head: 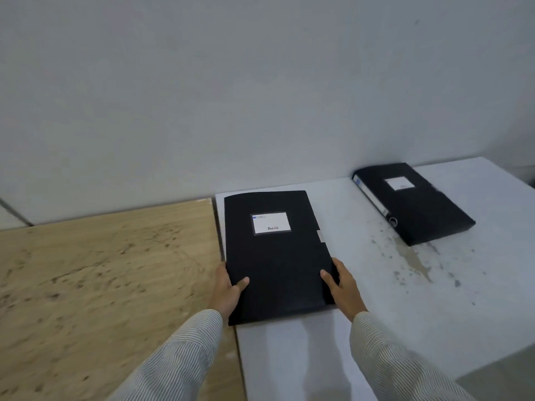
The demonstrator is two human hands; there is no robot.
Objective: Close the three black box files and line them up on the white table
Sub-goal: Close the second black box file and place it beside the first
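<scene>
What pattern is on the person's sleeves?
Thin grey and white stripes on both sleeves, seen in the head view.

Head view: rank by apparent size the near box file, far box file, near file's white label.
1. Near box file, though nearness to the camera inflates it.
2. Far box file.
3. Near file's white label.

hands left [228, 287], right [343, 287] grip near box file [278, 256] | second box file [414, 202] far right, apparently closed

Hidden, cropped or unreadable:
- Print on the white rectangular label [271, 223] of the near black box file [278, 256]: too blurred to read.
- Far black box file [414, 202] at 2 o'clock: label text illegible.
- White table [376, 285]: cut off at right and bottom edges.
- Striped sleeves [173, 363]: cropped below.
</scene>
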